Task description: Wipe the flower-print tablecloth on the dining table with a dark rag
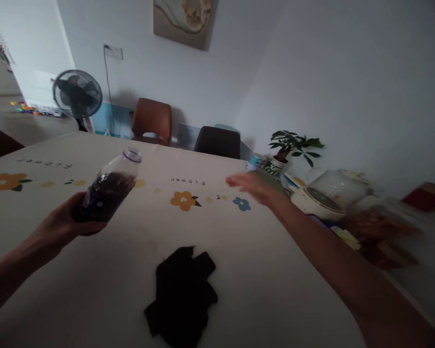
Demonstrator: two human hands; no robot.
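Observation:
My left hand (81, 217) is wrapped round the lower part of a clear plastic bottle (110, 186) partly filled with dark liquid. The bottle tilts to the right above the table, and its mouth, with a purple ring below it, has no cap on. My right hand (252, 186) is stretched over the far right of the table, somewhat blurred, its fingers extended and nothing visible in them. A crumpled black cloth (184, 297) lies on the white flower-print tablecloth (261, 270) in front of me, touched by neither hand.
Along the right side stand a potted plant (281, 157), a white-and-blue canister (254, 162), a cream appliance with a clear dome (319, 200) and blurred food packages (380, 227). Beyond the table are a brown chair (152, 121), a dark chair (219, 141) and a fan (77, 94).

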